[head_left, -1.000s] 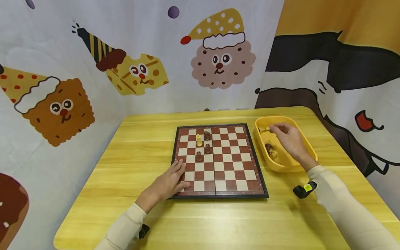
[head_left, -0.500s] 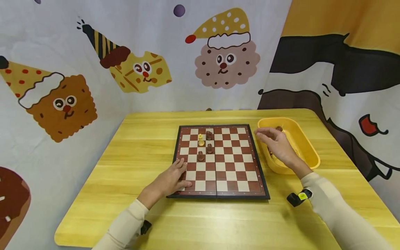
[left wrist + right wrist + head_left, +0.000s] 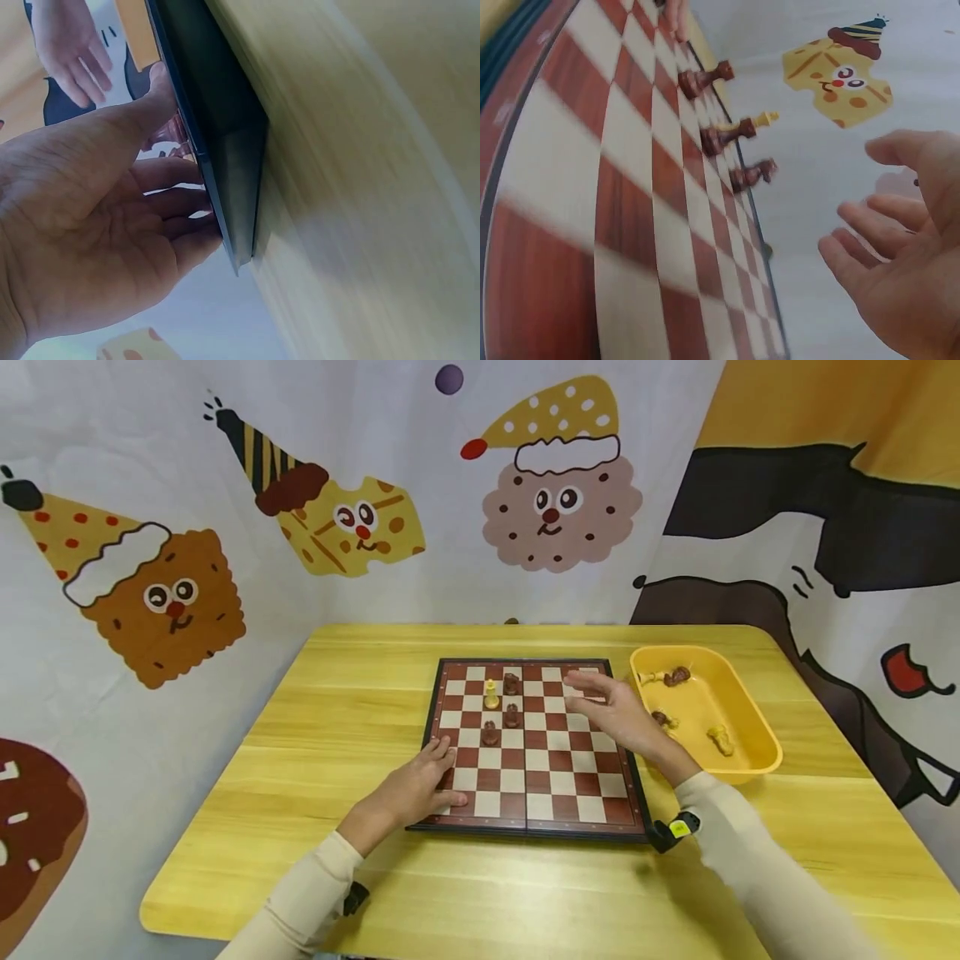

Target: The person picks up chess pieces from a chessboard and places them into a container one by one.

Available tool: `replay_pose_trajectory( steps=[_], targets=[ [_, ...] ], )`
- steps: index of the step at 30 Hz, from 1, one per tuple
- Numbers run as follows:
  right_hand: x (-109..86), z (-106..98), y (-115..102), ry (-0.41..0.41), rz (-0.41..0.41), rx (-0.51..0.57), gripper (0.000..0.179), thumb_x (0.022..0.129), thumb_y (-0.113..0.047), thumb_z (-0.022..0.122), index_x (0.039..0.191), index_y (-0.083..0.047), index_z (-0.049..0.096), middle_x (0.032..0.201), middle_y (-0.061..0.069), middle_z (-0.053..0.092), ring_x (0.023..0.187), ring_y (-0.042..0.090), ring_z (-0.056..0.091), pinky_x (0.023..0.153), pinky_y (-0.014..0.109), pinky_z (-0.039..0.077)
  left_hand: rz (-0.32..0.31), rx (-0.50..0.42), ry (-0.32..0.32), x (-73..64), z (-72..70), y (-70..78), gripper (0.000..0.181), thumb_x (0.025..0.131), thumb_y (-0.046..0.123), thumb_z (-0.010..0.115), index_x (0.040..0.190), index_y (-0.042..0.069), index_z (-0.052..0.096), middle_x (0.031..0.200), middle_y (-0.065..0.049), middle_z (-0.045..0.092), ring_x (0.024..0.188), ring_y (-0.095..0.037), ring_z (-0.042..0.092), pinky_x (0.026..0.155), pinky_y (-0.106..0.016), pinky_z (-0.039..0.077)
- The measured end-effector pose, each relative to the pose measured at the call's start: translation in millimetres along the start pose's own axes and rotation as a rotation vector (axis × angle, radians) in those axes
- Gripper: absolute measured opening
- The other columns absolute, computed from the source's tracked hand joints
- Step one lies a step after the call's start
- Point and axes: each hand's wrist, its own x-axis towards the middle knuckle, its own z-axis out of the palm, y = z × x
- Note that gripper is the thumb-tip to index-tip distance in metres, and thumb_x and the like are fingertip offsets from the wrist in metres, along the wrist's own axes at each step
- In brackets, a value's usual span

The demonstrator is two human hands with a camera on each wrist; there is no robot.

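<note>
My left hand rests on the near left corner of the chessboard, its fingers and thumb on the squares. In the left wrist view that hand lies along the board's dark edge. My right hand hovers over the board's right half, fingers parted; in the right wrist view the palm holds nothing. On the left half stand a yellow king, a dark brown knight and two dark brown rooks, one farther back and one nearer.
A yellow tray stands right of the board on the wooden table. In it lie several chess pieces, among them a yellow one and a dark brown one. A printed cloth hangs behind the table.
My right hand has moved left from the tray, where its fingers were at a yellow piece, to above the board. The left hand has stayed on the board's corner. The view has shifted slightly.
</note>
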Motion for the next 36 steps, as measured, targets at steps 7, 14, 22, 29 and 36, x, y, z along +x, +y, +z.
replay_pose_trajectory(
  steps=[7,14,22,29,36],
  targets=[
    [30.4,33.5,2.8,-0.024,0.063,0.038,0.052,0.103,-0.024,0.065,0.15,-0.006,0.05,0.151,0.015,0.048,0.135,0.038,0.047,0.104,0.056,0.045,0.003,-0.004,-0.003,1.2,-2.5,-0.2,0.079,0.096,0.039,0.07,0.151,-0.009,0.04,0.161,-0.028,0.023,0.15,-0.041,0.018,0.118,-0.051,0.025],
    [47.8,57.4,13.1,-0.035,0.104,0.11,0.046,0.106,-0.031,0.058,0.141,-0.001,0.058,0.143,0.015,0.055,0.13,0.033,0.052,0.106,0.054,0.043,0.005,-0.016,-0.006,-0.1,-1.7,-0.3,0.078,0.096,0.038,0.07,0.15,-0.01,0.041,0.161,-0.029,0.023,0.15,-0.042,0.018,0.118,-0.051,0.026],
    [49.4,73.1,22.7,-0.103,0.094,0.082,0.037,0.106,-0.019,0.058,0.135,0.003,0.063,0.14,0.017,0.058,0.131,0.034,0.051,0.106,0.051,0.044,0.012,0.019,0.035,-1.2,1.3,-1.8,0.08,0.094,0.039,0.073,0.149,-0.01,0.043,0.16,-0.028,0.028,0.148,-0.042,0.024,0.117,-0.051,0.028],
    [51.1,79.3,25.4,-0.155,0.097,0.05,0.033,0.099,-0.012,0.069,0.129,0.001,0.068,0.124,0.012,0.067,0.117,0.028,0.061,0.09,0.039,0.055,0.007,0.0,0.041,-3.1,1.7,-1.9,0.08,0.094,0.04,0.073,0.149,-0.01,0.042,0.16,-0.027,0.028,0.149,-0.042,0.024,0.117,-0.051,0.028],
    [51.9,82.0,29.4,-0.141,0.019,0.006,0.033,0.095,-0.005,0.073,0.127,0.003,0.069,0.115,0.01,0.071,0.106,0.025,0.067,0.086,0.035,0.057,0.016,0.006,0.037,-3.7,0.5,-2.0,0.082,0.094,0.041,0.073,0.149,-0.01,0.042,0.16,-0.028,0.027,0.148,-0.042,0.024,0.117,-0.051,0.028]
  ],
)
